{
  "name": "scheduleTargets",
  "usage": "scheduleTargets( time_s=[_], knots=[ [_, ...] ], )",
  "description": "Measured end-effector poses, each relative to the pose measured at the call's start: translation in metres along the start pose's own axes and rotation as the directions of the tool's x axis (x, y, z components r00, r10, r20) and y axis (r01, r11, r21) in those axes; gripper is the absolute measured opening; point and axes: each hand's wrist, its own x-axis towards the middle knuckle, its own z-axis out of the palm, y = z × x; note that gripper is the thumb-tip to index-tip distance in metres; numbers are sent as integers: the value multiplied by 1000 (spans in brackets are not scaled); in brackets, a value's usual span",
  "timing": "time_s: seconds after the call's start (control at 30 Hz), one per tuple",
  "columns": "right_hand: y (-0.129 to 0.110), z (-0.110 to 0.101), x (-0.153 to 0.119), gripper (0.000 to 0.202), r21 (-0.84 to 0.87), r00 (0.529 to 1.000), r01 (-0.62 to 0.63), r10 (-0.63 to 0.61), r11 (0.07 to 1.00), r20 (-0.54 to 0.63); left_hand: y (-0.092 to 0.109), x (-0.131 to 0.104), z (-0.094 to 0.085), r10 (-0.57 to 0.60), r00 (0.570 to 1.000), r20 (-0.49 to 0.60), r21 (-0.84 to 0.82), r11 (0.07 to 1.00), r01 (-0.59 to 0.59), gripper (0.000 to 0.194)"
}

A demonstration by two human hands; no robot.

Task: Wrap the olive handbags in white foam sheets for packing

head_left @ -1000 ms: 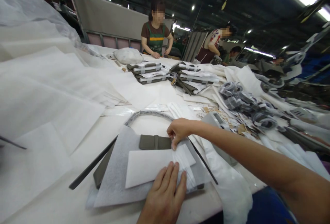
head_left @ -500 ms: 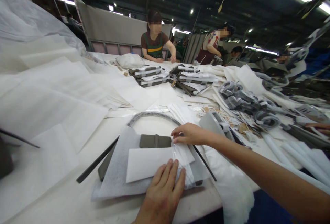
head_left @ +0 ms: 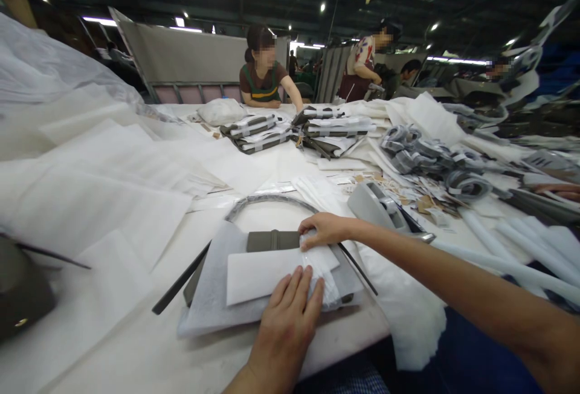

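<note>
A dark olive bag with a flap point(head_left: 274, 240) lies on the white table, with thin white sheeting point(head_left: 211, 297) around it. Its long handle point(head_left: 272, 199), in clear wrap, arches away behind it. Across the bag rests a folded white foam strip point(head_left: 260, 274), and clear plastic point(head_left: 330, 288) lies at its right part. My left hand point(head_left: 290, 315) is flat on the strip and plastic, fingers stretched out. At the strip's upper right, my right hand point(head_left: 319, 231) has its fingers curled and pinched on the clear plastic beside the flap.
White sheets point(head_left: 90, 194) cover the left side. Wrapped bags point(head_left: 260, 131) are stacked across the table, where a person point(head_left: 263, 77) reaches toward them. Grey wrapped rolls point(head_left: 408, 152) and scattered tags lie at the right, near a grey tape dispenser point(head_left: 378, 206).
My right hand has closed on the plastic and drawn slightly left. My left hand stays flat on the strip. The view has shifted a little, and the person across reaches toward the stacked bags.
</note>
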Motion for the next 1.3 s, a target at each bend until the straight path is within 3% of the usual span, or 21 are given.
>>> scheduleTargets(
  time_s=[0.07, 0.17, 0.33, 0.47, 0.63, 0.73, 0.87, 1.0, 1.1, 1.2, 1.3],
  knots=[
    [-7, 7, -25, 41, 20, 989, -3, 6, 1000, -150, 0, 0, -1, -5, 1000, -17, -10, 1000, 4, 36],
    [-20, 29, -71, 44, 34, 923, 82, -64, 996, -380, 0, 0, -4, 20, 999, 26, -8, 1000, -20, 37],
    [-28, 84, -118, 72, -161, 877, 211, -260, 964, -403, -5, 4, -12, 62, 992, 108, -19, 998, -60, 38],
    [-23, 105, -119, 78, -284, 831, 197, -314, 938, -459, -25, 2, -34, 167, 960, 223, -38, 986, -162, 38],
    [-21, 104, -118, 75, -364, 811, 188, -353, 912, -467, -71, -11, -84, 230, 911, 343, 41, 965, -259, 49],
    [-20, 106, -118, 76, -384, 807, 184, -362, 905, -466, -97, -18, -102, 253, 889, 382, 35, 957, -288, 56],
    [-16, 109, -114, 76, -410, 807, 180, -373, 894, -457, -112, -29, -96, 196, 891, 409, -12, 978, -209, 57],
    [-18, 109, -114, 71, -407, 796, 168, -368, 898, -482, -105, -38, -84, 111, 904, 414, -17, 993, -114, 54],
    [-34, 116, -126, 58, -363, 750, 146, -343, 920, -566, -97, -40, -86, 103, 899, 426, -20, 994, -104, 56],
    [-59, 137, -140, 42, -204, 686, 167, -262, 965, -679, -96, -39, -91, 109, 890, 442, -34, 994, -105, 64],
    [-80, 156, -144, 33, 110, 715, 164, -42, 980, -698, -104, -37, -94, 138, 871, 471, -37, 990, -137, 73]
  ],
)
